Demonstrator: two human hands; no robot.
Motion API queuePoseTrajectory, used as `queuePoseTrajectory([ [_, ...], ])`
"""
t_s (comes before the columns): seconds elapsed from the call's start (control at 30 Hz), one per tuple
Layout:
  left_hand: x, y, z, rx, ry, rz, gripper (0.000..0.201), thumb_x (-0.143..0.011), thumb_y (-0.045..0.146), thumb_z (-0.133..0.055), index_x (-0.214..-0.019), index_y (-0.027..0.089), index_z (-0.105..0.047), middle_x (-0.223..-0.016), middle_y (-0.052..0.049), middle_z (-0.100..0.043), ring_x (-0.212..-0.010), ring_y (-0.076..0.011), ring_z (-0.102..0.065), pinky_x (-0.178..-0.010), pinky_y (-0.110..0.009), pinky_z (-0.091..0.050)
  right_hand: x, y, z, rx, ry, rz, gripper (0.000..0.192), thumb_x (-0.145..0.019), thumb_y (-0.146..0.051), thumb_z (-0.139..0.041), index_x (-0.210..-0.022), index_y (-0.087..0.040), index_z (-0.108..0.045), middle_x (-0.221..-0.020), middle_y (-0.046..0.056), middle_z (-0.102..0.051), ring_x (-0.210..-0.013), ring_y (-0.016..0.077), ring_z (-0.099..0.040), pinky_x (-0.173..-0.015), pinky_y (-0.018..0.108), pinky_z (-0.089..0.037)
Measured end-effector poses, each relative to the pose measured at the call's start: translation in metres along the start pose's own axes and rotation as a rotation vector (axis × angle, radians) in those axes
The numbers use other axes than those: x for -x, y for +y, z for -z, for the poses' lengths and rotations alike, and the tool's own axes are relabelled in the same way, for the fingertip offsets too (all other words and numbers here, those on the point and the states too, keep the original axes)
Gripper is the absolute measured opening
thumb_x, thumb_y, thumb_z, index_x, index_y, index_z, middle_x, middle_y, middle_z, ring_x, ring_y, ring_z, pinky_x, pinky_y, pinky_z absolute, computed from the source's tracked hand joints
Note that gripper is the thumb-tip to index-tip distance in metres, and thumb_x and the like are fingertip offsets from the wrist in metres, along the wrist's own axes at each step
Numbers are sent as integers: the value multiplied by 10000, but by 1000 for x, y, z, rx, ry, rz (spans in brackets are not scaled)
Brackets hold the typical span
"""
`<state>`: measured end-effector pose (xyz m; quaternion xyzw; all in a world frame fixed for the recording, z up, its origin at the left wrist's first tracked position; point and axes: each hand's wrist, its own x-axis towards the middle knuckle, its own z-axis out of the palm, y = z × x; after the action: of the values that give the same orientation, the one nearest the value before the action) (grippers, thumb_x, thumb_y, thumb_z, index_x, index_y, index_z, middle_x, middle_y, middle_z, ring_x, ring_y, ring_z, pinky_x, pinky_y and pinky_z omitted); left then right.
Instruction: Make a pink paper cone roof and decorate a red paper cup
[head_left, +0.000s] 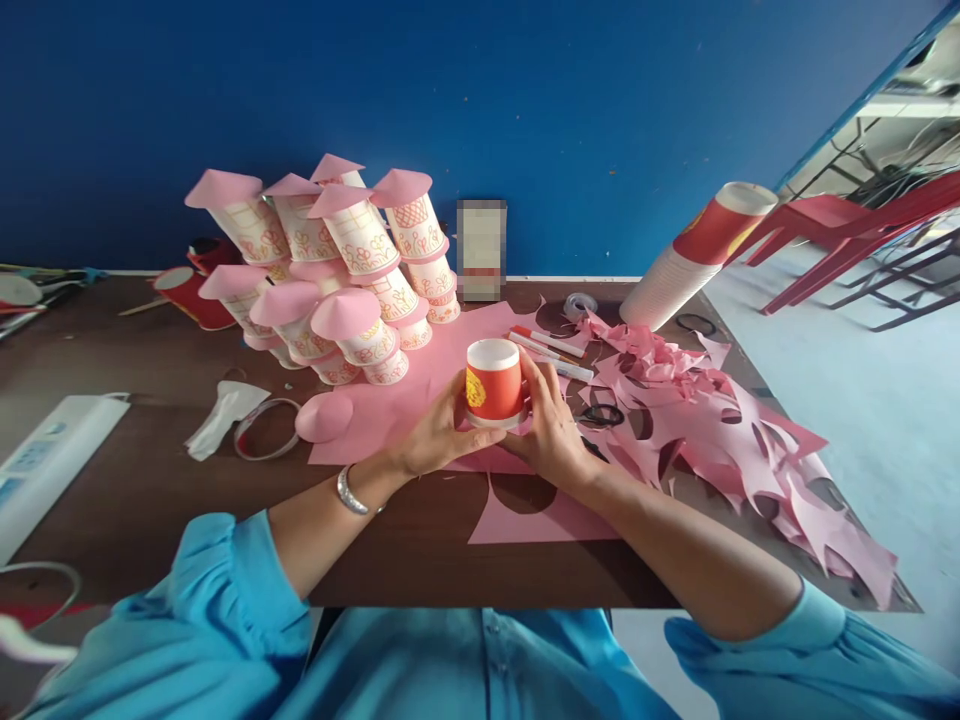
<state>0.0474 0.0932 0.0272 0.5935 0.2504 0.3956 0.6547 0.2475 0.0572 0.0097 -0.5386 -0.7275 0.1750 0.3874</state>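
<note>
Gripping a red paper cup (493,385) from both sides, the two hands meet at the middle of the bench (135,480): the left hand (435,435) curls around the cup at its 9 o'clock side, thumb pressed to the rim at the bottom, and the right hand (551,425) wraps it from 3 o'clock, fingers behind the cup. The cup stands upside down on a pink paper sheet (420,400), its white base on top and a yellow print facing the camera. A silver bracelet (351,492) sits on the left wrist. At 10 o'clock from the cup rises a pile of decorated cups with pink cone lids (337,270); a single loose pink cone (324,416) lies at 9 o'clock, just beside a tape ring (266,430). At 2 o'clock lie markers (547,345), and beyond them a leaning stack of plain cups (694,255). Pink paper scraps (720,420) spread from 3 to 4 o'clock, with scissors (600,415) close to the right hand. A white power strip (45,465) lies far out at 9 o'clock
</note>
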Motion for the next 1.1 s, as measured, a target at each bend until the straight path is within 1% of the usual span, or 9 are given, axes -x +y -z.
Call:
queuePoseTrajectory([
  [0.1, -1, 4, 1, 160, 37, 30, 591, -865, 425, -905, -1411, 320, -704, -1379, -93, -768, -1270, -351, -742, -1137, -556, -589, -1, 1, 2, -63, -6, 63, 951, -1013, -679, -717, -1771, -331, -259, -1267, 141, -660, -845, 273, -680, -759, 490, -682],
  [0.2, -4, 3, 8, 230, 139, 25, 609, -817, 463, -913, -1370, 305, -715, -1203, -68, -792, -1146, -304, -755, -1034, -485, -619, -3, 4, 4, -89, 22, 90, 706, -1095, -565, -635, -1704, -311, -383, -1193, 95, -702, -729, 208, -651, -715, 417, -654],
  [0.3, -7, 0, 16, 280, 186, 11, 703, -788, 399, -898, -1446, 318, -663, -1141, -47, -778, -1042, -257, -740, -964, -448, -627, -6, 8, 9, 24, 46, 123, 380, -1125, -422, -578, -1461, -256, -640, -1042, 62, -730, -699, 183, -655, -664, 339, -591],
  [0.37, -9, -3, 18, 312, 214, -1, 717, -782, 365, -885, -1459, 337, -650, -1151, -37, -772, -1017, -236, -730, -963, -447, -632, -10, 10, 16, 149, 66, 159, 277, -1133, -363, -535, -1251, -233, -750, -1000, 78, -750, -747, 192, -692, -644, 314, -547],
  [0.5, -10, -5, 19, 307, 223, -4, 704, -785, 352, -876, -1450, 353, -648, -1195, -42, -776, -1060, -239, -723, -967, -448, -633, -18, 13, 35, 359, 142, 167, 321, -1141, -340, -503, -1095, -228, -801, -1027, 100, -789, -841, 202, -737, -644, 292, -503],
  [0.67, -9, -8, 19, 259, 192, 27, 640, -769, 381, -890, -1374, 331, -685, -1151, -34, -781, -1056, -247, -729, -949, -438, -622, -25, 19, 48, 567, 153, 104, 370, -1131, -337, -495, -990, -224, -818, -934, 82, -769, -728, 184, -688, -586, 299, -403],
  [0.8, -8, -10, 21, 215, 191, 73, 514, -772, 377, -894, -1251, 290, -729, -1169, -36, -765, -1068, -249, -719, -977, -428, -610, -27, 18, 47, 698, -1, 49, 331, -1088, -315, -530, -985, -235, -834, -951, 82, -794, -745, 197, -706, -576, 308, -375],
  [0.97, -7, -9, 23, 179, 172, 98, 521, -791, 375, -890, -1272, 280, -713, -1210, -48, -750, -1086, -252, -703, -1004, -419, -583, -30, 7, 45, 828, -225, -84, 281, -1081, -316, -564, -1043, -228, -828, -1056, 121, -821, -820, 254, -752, -585, 336, -371],
  [1.1, -7, -8, 22, 153, 140, 80, 465, -807, 367, -888, -1236, 288, -726, -1223, -44, -743, -1138, -265, -694, -1065, -446, -552, -31, 1, 43, 848, -309, -141, 261, -1085, -333, -583, -1045, -230, -820, -1102, 127, -828, -861, 280, -771, -585, 350, -384],
])
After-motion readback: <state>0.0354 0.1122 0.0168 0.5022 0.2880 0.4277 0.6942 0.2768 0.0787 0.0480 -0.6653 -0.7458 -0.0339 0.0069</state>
